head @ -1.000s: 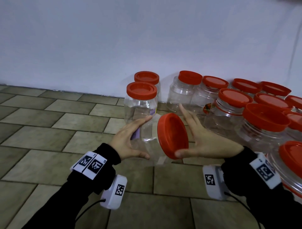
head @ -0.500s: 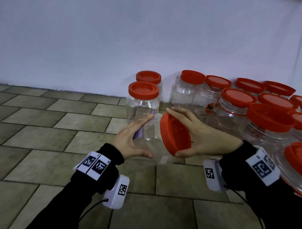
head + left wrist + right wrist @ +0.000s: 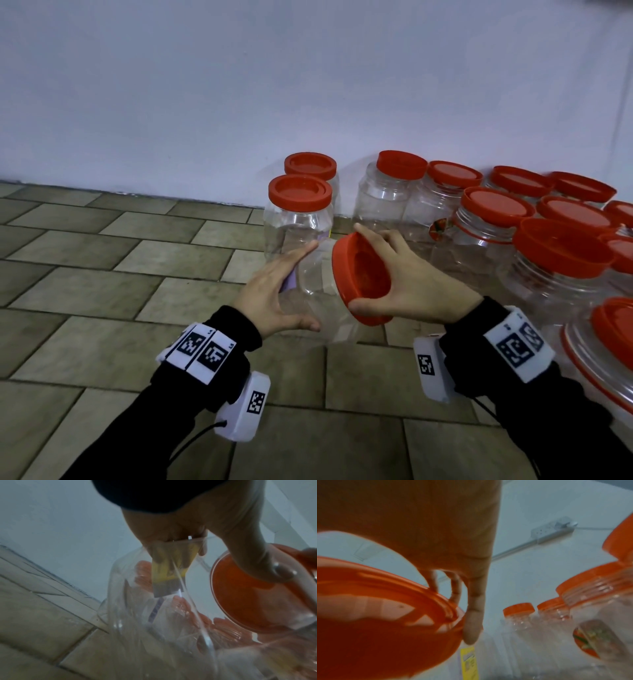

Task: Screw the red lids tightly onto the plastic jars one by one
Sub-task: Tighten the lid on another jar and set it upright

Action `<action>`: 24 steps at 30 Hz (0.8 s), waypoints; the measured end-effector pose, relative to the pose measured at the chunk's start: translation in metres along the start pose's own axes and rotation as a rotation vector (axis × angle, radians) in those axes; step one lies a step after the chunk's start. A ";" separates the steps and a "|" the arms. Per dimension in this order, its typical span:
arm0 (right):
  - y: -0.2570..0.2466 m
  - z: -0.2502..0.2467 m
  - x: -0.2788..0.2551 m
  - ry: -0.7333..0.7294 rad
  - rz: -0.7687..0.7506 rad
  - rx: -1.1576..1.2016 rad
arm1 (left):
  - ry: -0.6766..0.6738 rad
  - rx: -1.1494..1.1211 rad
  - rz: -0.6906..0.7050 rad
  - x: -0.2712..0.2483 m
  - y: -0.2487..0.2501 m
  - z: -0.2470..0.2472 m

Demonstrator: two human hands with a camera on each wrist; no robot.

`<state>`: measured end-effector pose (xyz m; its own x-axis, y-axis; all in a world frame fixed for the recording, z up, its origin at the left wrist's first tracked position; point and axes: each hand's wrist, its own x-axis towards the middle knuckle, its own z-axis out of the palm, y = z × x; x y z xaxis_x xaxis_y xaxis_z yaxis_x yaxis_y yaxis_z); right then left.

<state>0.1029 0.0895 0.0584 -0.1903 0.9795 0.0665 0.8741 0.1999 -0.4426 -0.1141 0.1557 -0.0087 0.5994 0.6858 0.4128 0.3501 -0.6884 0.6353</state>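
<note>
A clear plastic jar (image 3: 317,281) lies tilted on its side between my hands, above the tiled floor. My left hand (image 3: 274,294) holds its body, thumb below and fingers over the top; a yellow label (image 3: 169,566) shows under the fingers. A red lid (image 3: 361,277) sits on the jar's mouth, facing right. My right hand (image 3: 400,277) grips the lid by its rim, thumb under it and fingers curled over the top edge. In the right wrist view the lid (image 3: 385,622) fills the lower left, with a fingertip (image 3: 472,632) on its rim.
Two lidded jars (image 3: 299,212) stand just behind my left hand, near the white wall (image 3: 239,85). Several more red-lidded jars (image 3: 493,222) crowd the right side, down to the lower right corner. The tiled floor (image 3: 102,291) stretches away on the left. A power strip (image 3: 553,531) hangs on the wall.
My right hand went from lying flat against the lid to curling its fingers round the rim. The lid has turned and sits closer on the jar's mouth. The left hand held still.
</note>
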 end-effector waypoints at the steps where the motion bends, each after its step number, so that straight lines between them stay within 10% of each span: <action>1: -0.001 0.004 0.002 0.015 0.043 0.018 | 0.007 -0.010 -0.009 -0.001 -0.001 0.000; 17: -0.027 0.070 0.050 0.272 -0.103 0.494 | 0.212 -0.243 -0.411 -0.024 -0.043 -0.016; 24: -0.004 0.053 0.045 0.254 -0.033 0.396 | 0.455 0.000 -0.291 -0.022 -0.008 -0.023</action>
<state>0.0674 0.1314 0.0162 -0.0568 0.9580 0.2811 0.6223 0.2542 -0.7404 -0.1463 0.1513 -0.0079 0.1049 0.8812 0.4609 0.4547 -0.4547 0.7658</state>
